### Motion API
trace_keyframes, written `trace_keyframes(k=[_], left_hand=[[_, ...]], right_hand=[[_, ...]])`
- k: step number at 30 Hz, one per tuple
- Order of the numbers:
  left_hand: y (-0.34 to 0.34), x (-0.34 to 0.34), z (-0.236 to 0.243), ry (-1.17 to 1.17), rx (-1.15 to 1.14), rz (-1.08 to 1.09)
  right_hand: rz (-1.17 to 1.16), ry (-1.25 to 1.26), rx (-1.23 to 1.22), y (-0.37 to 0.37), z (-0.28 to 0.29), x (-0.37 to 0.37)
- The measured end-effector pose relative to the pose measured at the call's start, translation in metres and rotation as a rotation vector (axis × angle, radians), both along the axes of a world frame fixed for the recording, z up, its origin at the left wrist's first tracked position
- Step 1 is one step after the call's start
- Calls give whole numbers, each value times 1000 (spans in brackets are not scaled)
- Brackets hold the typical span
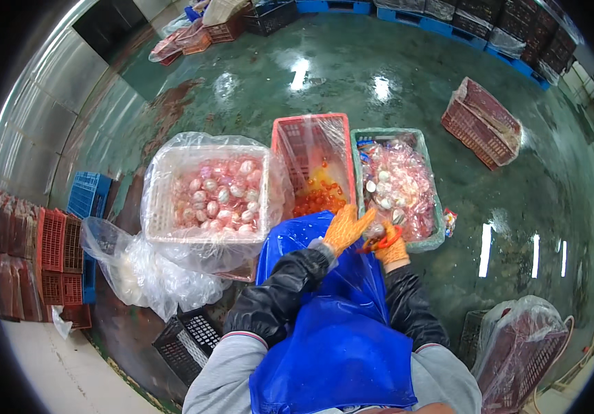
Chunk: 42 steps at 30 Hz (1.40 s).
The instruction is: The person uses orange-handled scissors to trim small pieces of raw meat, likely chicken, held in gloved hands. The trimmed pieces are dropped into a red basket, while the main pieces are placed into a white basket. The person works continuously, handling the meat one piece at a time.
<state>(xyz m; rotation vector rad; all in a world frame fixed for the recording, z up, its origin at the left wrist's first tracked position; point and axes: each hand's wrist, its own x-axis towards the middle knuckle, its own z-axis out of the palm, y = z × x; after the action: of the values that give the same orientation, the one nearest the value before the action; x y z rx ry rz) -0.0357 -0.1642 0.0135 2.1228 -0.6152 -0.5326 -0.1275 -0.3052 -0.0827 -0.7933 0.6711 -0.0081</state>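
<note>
Both hands wear orange gloves and meet in front of the crates, over my blue apron (331, 324). My left hand (344, 228) is open, fingers stretched toward a pale, egg-like ball (374, 231). My right hand (395, 250) is closed round a red looped thing (381, 242), its kind unclear, beside that ball. Just beyond, a red crate (310, 119) lined with clear film holds orange yolk-like balls (321, 199). To its right, a green crate (437, 200) contains pale shell-like pieces and crumpled wrapping (400, 169). A white crate (204, 237) at left holds many pinkish, egg-like balls (221, 196).
Clear plastic sheeting (152, 269) bunches below the white crate, near a black crate (188, 345). Stacked red crates (52, 241) stand far left. A dark red crate (481, 124) lies on the wet green floor at right; a plastic-covered crate (521, 352) stands nearer.
</note>
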Motion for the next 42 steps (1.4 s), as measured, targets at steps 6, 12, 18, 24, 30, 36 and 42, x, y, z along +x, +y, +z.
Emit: trace_keyframes(k=[6,12,18,24,30,36,42], left_hand=[[17,-49,-1,340,-344,297],[64,-22,24,573,-511,365],[91,-30,48,821,-639,376],[105,-30,49,816,-630,320],[114,-8,52,658,-1014,596],[121,3,61,582,-1077,632],[112,-17,70,589,-949,657]], right_hand=[[-430,-210,172,83,46,5],[-35,-178,-66,93,102,14],[19,-300,-317,100,124,37],[168,-436,-496,107,153,45],[198,-406,-581,113,149,27],[584,-288,-709,123,157,6],[599,-333,-915,129,160,15]])
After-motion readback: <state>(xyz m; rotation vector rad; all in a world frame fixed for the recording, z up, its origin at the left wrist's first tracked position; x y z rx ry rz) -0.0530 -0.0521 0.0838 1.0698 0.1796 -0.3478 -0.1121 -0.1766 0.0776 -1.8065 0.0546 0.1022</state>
